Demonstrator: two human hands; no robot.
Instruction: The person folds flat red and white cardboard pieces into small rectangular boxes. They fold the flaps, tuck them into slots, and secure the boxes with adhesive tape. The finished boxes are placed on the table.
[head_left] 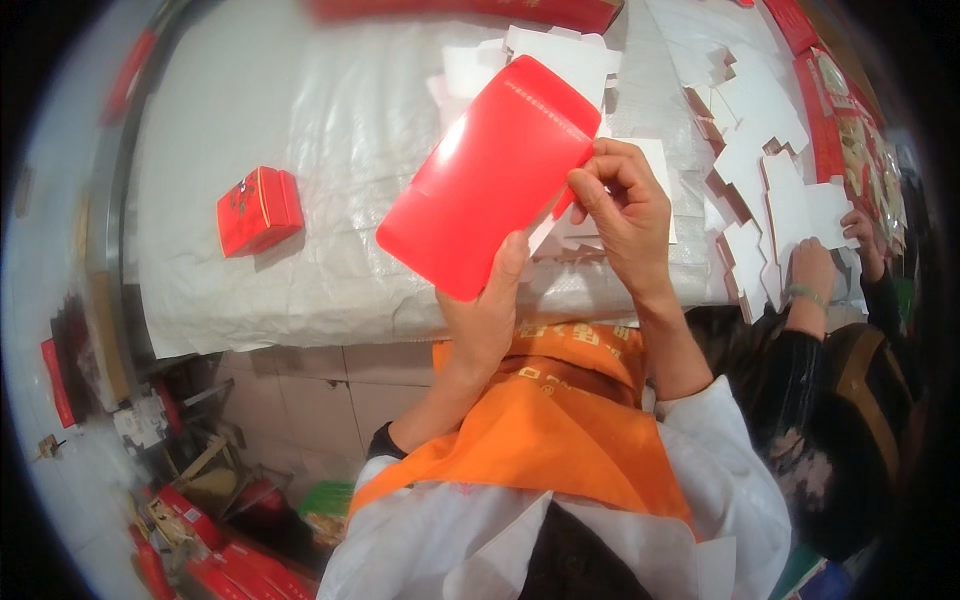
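A flat red carton [485,180] with rounded flap ends is held up slantwise above the table, its glossy face toward me. My left hand [485,305] grips its lower edge, thumb showing at the side and the other fingers hidden behind. At the carton's right edge, my right hand [628,205] pinches a narrow red side flap between thumb and fingers. Behind and beneath the carton lie white card blanks [570,60] with notched edges. Off to the left stands a small folded red box [258,210] with a printed pattern, touched by neither hand.
A pale plastic sheet [300,110] covers the table. Stacked white blanks [745,130] spread along the right, where a co-worker's hands [815,268] handle some. A long red box [480,10] lies at the far edge. Red packages [240,570] sit low at left.
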